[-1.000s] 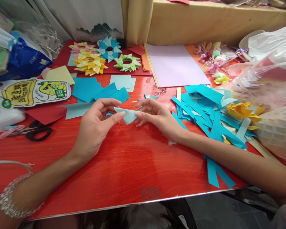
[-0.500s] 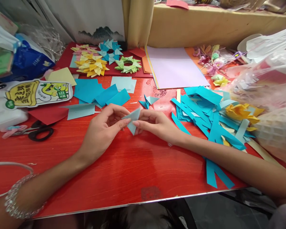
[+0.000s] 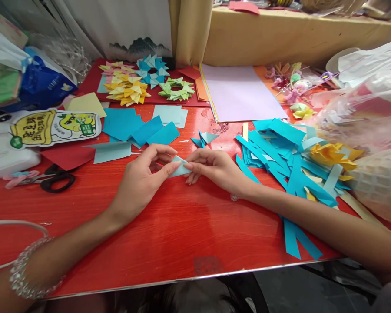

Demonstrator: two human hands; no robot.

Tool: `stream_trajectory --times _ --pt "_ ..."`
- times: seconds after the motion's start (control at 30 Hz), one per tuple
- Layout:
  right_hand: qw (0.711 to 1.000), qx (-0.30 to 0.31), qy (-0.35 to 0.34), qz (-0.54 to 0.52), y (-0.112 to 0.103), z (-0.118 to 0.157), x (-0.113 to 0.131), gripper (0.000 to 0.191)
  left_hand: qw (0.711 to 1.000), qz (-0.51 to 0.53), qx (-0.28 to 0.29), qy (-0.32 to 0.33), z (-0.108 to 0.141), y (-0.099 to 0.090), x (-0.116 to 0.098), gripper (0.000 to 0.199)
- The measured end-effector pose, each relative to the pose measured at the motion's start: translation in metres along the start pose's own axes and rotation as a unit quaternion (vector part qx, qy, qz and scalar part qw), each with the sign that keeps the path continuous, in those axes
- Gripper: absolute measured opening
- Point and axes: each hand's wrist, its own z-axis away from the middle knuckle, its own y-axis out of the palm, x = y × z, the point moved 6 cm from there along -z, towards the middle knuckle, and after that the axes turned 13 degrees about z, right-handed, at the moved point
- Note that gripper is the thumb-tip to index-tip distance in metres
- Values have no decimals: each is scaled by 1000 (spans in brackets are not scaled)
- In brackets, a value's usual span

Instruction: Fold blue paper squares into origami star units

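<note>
A small folded piece of light blue paper (image 3: 178,168) is pinched between both hands above the red table. My left hand (image 3: 150,168) grips its left side, thumb on top. My right hand (image 3: 211,167) holds the right side between thumb and fingers, which partly hide it. Just beyond the right fingers lies a small folded blue and light blue paper piece (image 3: 204,138). Blue paper squares (image 3: 141,127) spread behind the left hand, with a creased light blue sheet (image 3: 112,152) close to its knuckles.
Blue paper strips (image 3: 276,152) are heaped at the right, partly under my right forearm. Black-handled scissors (image 3: 57,179) lie at the left near a printed pouch (image 3: 52,127). Folded paper rings (image 3: 176,89) and a lilac sheet stack (image 3: 243,93) sit at the back.
The light blue paper has been turned and now shows as a low, flatter triangle instead of a tall pointed shape. Both hands stay nearly in place, their thumbs a little closer.
</note>
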Motion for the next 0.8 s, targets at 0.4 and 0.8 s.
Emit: stream_trajectory --times 0.4,0.8 --pt "999 -4 -11 41 -1 2 2 21 999 -45 21 -17 1 3 -3 13" --pt "999 -40 0 14 -6 2 2 20 999 0 26 -25 -2 2 1 12"
